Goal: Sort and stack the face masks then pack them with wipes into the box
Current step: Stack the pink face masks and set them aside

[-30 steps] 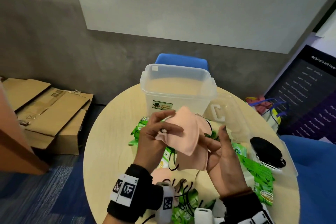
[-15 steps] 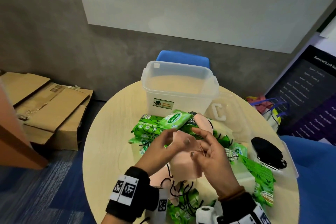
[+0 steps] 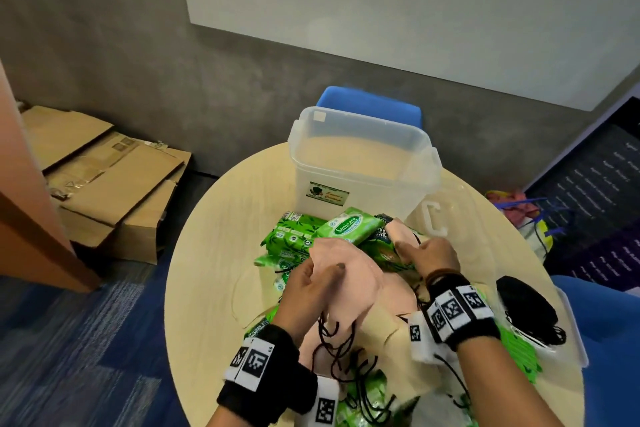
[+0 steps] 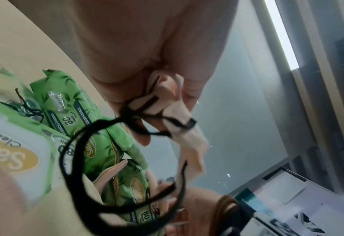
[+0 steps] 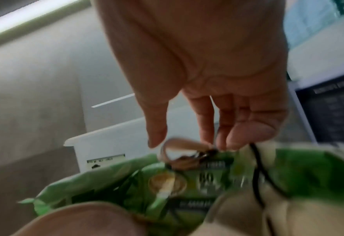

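The pink masks (image 3: 349,279) are pinched in the left hand (image 3: 308,288), just above the round counter (image 3: 207,270); their black ear loops (image 4: 106,167) hang under the palm. Beside it, the right hand (image 3: 429,256) reaches with straight, relaxed fingers to another pink mask (image 3: 401,230) lying on the green wipes packs (image 3: 332,230); it is touching the mask but not gripping it. Behind the packs stands the clear box (image 3: 360,163), without lid. A black mask (image 3: 523,305) lies at the right edge.
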